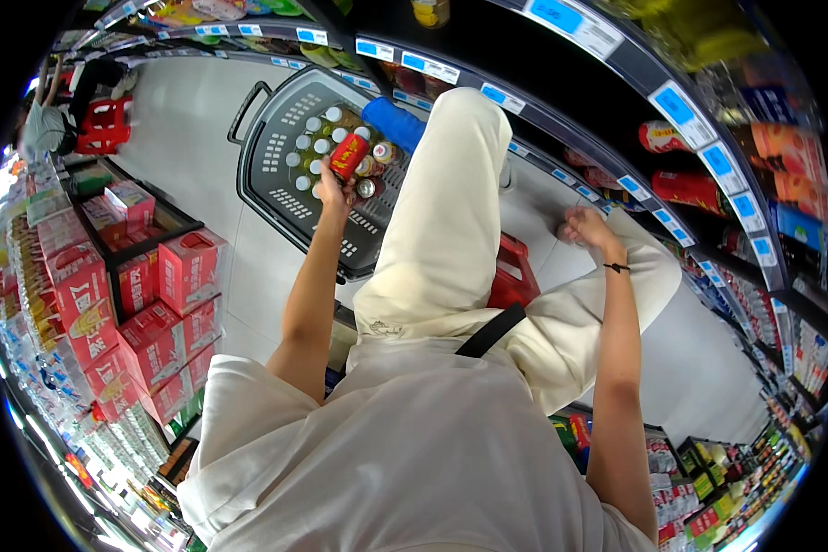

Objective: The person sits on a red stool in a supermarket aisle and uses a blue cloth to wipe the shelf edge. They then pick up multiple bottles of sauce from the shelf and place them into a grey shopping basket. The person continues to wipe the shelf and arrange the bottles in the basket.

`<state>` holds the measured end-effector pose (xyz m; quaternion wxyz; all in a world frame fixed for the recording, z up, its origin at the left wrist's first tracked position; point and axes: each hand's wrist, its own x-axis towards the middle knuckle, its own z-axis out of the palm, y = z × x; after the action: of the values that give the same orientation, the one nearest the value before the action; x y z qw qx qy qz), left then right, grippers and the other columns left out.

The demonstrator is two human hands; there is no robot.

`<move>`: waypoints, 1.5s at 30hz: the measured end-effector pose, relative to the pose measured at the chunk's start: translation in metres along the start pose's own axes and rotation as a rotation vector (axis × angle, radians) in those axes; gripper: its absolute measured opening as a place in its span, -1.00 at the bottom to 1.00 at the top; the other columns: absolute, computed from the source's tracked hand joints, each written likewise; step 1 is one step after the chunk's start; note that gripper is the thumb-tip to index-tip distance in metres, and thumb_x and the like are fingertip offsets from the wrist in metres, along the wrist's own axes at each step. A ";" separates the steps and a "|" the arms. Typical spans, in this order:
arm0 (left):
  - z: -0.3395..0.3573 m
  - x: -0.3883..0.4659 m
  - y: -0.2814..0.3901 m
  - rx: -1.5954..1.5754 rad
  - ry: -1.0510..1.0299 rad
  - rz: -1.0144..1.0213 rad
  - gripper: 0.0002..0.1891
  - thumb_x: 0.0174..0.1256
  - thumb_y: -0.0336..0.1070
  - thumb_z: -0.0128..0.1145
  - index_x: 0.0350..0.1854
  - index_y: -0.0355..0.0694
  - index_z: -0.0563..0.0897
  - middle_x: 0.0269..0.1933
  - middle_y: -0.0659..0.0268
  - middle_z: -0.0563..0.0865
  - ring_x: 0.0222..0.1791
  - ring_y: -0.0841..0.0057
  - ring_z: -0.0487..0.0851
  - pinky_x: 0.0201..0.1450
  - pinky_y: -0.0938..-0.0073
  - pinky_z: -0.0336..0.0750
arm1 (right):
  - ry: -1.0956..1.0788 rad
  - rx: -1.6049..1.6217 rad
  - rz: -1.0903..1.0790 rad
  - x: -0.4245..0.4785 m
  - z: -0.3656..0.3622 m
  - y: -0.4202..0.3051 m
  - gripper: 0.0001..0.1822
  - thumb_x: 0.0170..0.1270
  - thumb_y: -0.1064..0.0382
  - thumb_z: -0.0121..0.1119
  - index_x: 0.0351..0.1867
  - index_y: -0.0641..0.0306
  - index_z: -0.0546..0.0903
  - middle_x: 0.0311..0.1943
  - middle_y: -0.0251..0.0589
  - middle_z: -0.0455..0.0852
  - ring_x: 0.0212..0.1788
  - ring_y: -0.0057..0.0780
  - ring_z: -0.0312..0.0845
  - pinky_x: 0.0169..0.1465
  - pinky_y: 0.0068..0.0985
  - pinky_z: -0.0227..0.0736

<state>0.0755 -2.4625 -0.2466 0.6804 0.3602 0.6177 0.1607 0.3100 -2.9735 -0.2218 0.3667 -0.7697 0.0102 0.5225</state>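
My left hand (334, 188) grips a red drink can (349, 154) with yellow lettering, held over a grey plastic shopping basket (255, 200). Inside the basket stand several white-capped bottles (303, 142) in rows, with a few cans (386, 152) beside them. A dark can (366, 188) with a silver top shows just below my fingers. My right hand (586, 226) hangs by my bent knee, near the lower shelf, with its fingers curled; whether it holds anything is hard to make out.
Shelving with blue-and-white price tags (717, 160) curves along the right. A blue cylindrical item (390, 121) lies at the basket's far side. A red plastic stool (514, 272) is beneath me. Stacked red drink cartons (155, 345) stand left. Another person (48, 124) is at far left.
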 end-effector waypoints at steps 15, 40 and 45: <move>-0.014 0.083 -0.184 -0.373 -0.040 -0.625 -0.45 0.26 0.10 0.29 0.10 -0.21 0.49 -0.07 0.11 0.63 -0.24 0.25 0.69 -0.47 0.62 0.61 | -0.143 -0.166 0.266 -0.003 0.001 0.014 -0.71 0.31 0.25 0.06 -0.01 0.35 0.56 -0.34 -0.11 0.75 -0.40 -0.43 0.67 -0.32 -0.48 0.59; 0.063 0.142 -0.204 -0.380 0.487 -0.371 -0.44 -0.01 -0.29 0.55 -0.02 -0.47 0.56 -0.07 -0.01 0.70 -0.19 0.25 0.69 -0.23 0.26 0.63 | -0.083 -0.122 0.327 -0.001 0.005 0.028 -0.73 0.42 0.17 0.08 -0.04 0.34 0.58 -0.36 -0.10 0.75 -0.44 -0.42 0.67 -0.39 -0.46 0.60; 0.045 0.128 -0.186 -0.124 0.220 -0.395 -0.60 0.20 -0.33 0.29 0.03 -0.43 0.52 -0.24 0.13 0.67 -0.32 0.31 0.66 -0.43 0.34 0.55 | -0.090 -0.331 0.217 0.002 0.015 -0.016 -0.76 0.39 0.20 0.04 -0.21 0.34 0.63 -0.40 -0.13 0.75 -0.42 -0.41 0.67 -0.43 -0.43 0.53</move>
<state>0.1007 -2.5186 -0.4682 0.6482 0.1700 0.7354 0.1005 0.3056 -2.9527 -0.2173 0.1769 -0.7898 -0.0093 0.5872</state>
